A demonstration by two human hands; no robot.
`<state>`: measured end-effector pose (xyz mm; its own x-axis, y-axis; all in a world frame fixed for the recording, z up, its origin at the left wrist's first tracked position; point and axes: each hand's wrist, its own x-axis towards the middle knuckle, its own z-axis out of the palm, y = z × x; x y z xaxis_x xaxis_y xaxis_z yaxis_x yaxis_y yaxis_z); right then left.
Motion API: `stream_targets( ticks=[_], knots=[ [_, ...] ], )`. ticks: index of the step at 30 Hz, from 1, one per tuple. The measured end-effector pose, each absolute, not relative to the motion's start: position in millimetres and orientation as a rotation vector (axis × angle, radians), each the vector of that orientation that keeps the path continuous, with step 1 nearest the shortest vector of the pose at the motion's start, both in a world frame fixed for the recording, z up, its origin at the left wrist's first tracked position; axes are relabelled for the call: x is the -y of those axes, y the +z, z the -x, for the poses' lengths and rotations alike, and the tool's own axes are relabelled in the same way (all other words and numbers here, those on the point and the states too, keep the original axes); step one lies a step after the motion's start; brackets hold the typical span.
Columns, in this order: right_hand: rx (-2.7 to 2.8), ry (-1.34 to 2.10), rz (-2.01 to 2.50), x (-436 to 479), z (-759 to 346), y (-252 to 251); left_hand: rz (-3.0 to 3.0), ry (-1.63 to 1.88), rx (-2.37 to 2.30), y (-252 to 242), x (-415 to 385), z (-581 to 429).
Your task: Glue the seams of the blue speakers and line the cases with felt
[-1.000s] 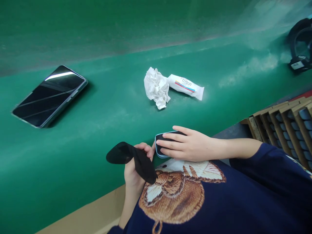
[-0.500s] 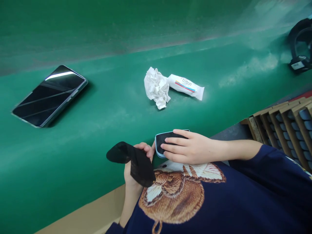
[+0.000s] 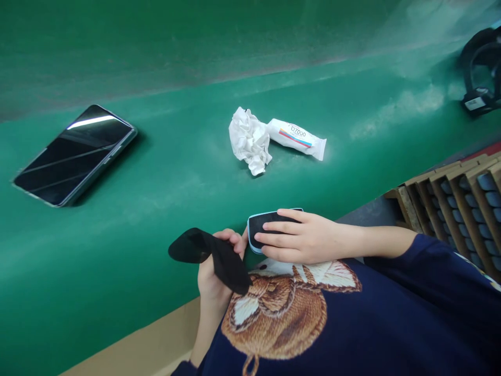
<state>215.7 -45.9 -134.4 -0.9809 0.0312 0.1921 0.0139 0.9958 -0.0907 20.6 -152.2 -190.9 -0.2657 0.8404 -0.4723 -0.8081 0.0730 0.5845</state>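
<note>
The left hand (image 3: 213, 271) grips a black cloth (image 3: 195, 245), close beside the right hand (image 3: 301, 237), which covers a blue-rimmed black case (image 3: 256, 232). Ahead of them, a crumpled tissue (image 3: 249, 141) touches a tube (image 3: 297, 138) on the bench (image 3: 117, 235).

"How do our hands lie?"

"Our bare left hand (image 3: 215, 271) is curled, fingers bent inward, with our bare left forearm (image 3: 207, 334) rising from below."

"And the right?"

"Our bare right hand (image 3: 305, 237) lies palm-down, fingers slightly spread, just beside the left, our bare right forearm (image 3: 379, 243) reaching from a navy blue sleeve (image 3: 422, 261)."
</note>
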Motion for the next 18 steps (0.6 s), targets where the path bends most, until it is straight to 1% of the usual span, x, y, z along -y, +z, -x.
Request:
stream_targets(
  ticks=[3,7,9,11,18],
  knots=[
    [2.798,0.185,0.185,39,-234,-128,-0.016,1.575,-0.961,-188,152,-21],
    [2.481,0.397,0.776,31,-264,-123,-0.016,1.561,-0.983,-190,155,-20],
    [2.338,0.515,0.976,33,-271,-124,-0.052,1.572,-0.986,-191,155,-20],
    [2.324,0.576,1.007,39,-271,-126,-0.077,1.591,-0.991,-190,153,-20],
    [2.483,0.553,0.868,54,-245,-136,-0.048,1.6,-0.989,-188,152,-21]
  ],
)
